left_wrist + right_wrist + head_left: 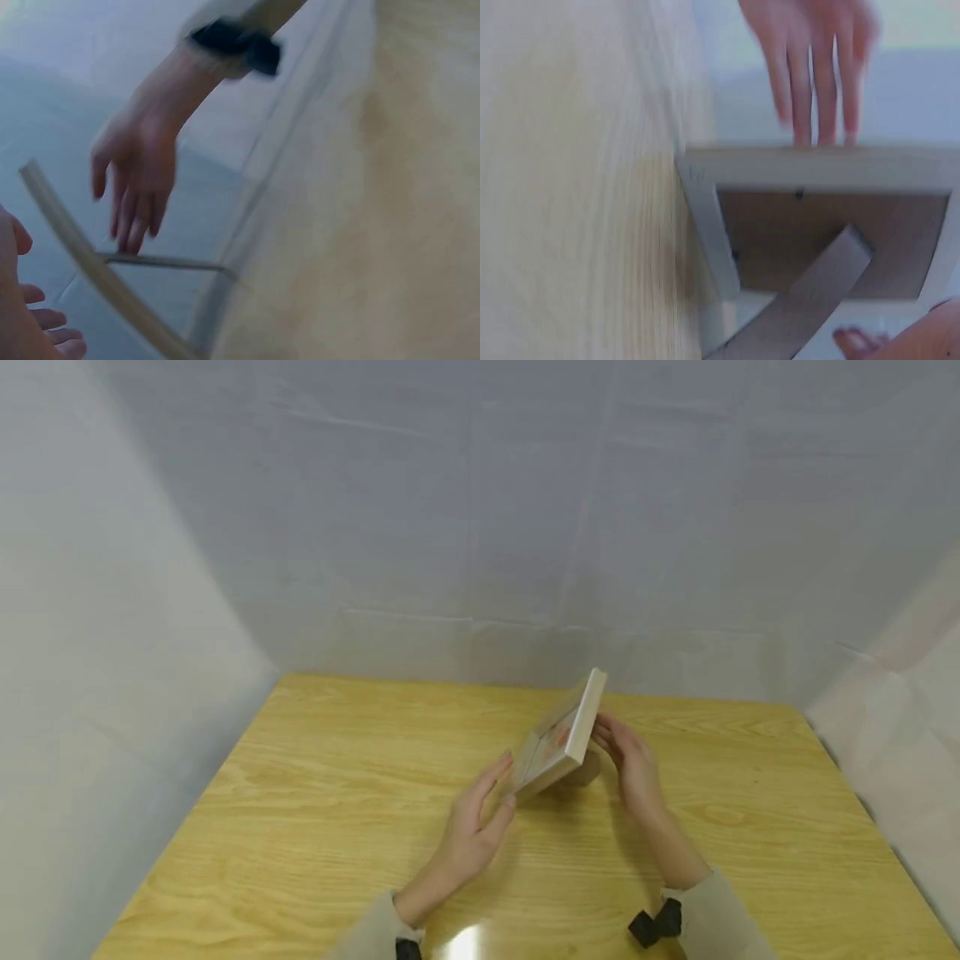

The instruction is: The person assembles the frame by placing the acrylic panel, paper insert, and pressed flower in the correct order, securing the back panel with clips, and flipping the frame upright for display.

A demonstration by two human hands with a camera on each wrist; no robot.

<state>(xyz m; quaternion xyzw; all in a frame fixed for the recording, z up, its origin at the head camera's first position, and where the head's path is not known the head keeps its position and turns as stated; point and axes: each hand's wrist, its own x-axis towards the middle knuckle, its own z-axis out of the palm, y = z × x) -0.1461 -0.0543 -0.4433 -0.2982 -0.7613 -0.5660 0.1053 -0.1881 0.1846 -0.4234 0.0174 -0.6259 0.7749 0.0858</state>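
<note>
A pale picture frame (592,714) is tilted back at the middle right of the table, its front turned toward my left side. Behind it a brown support leg (802,307) slants out from the dark backing board (769,232). My left hand (468,835) is at the frame's left edge, thumb and fingers spread; in the right wrist view its fingers (825,82) look straight, the tips close to the frame's edge. Beside the back of the frame is my right hand (633,768), its fingers loosely extended. Whether either hand touches the frame I cannot tell.
The wood-grain table (300,827) runs back to a grey sheet wall (450,527). Pale sheets also hang at the left (97,652) and right (915,710). Dark bands (656,922) sit at both sleeve cuffs.
</note>
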